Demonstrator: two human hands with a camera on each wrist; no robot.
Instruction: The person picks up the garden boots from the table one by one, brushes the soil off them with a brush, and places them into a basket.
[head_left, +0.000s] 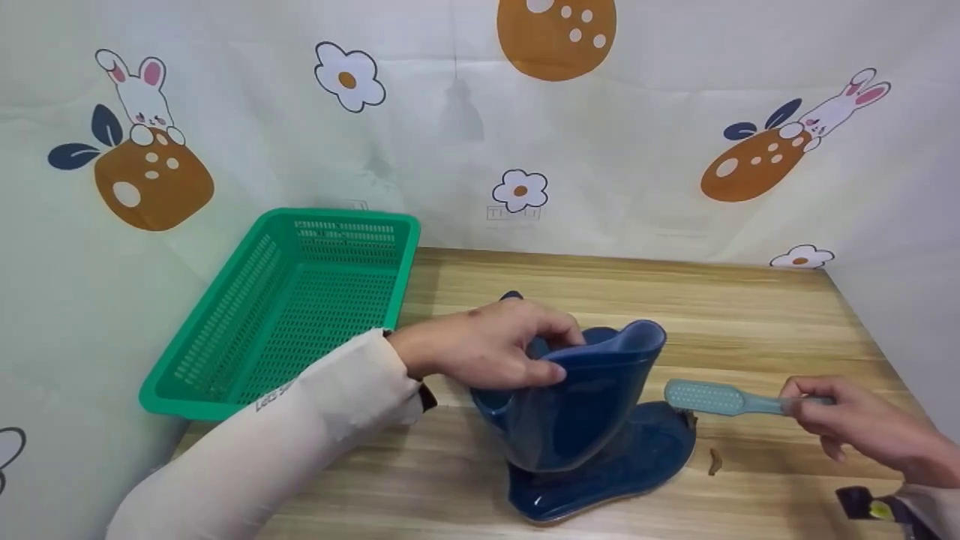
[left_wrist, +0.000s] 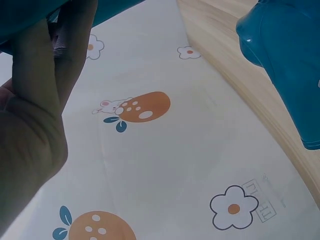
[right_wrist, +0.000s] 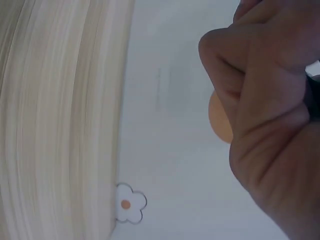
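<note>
My left hand (head_left: 499,345) grips the rim of a dark blue rain boot (head_left: 577,420), thumb outside and fingers inside the opening. The boot's shaft leans, and its toe points right. A second blue boot (left_wrist: 287,60) shows in the left wrist view; in the head view it is mostly hidden behind the hand and the held boot. In my right hand (head_left: 859,420) is the handle of a light blue-green scrub brush (head_left: 705,397). Its bristles face down, right at the boot's toe. A brown clump (head_left: 691,421) sits on the toe.
A green plastic basket (head_left: 409,255) with slotted sides stands at the left on the wooden table (head_left: 787,322). One small brown piece (head_left: 714,461) lies on the table to the right of the toe. Behind the table hangs a printed white sheet (head_left: 637,150).
</note>
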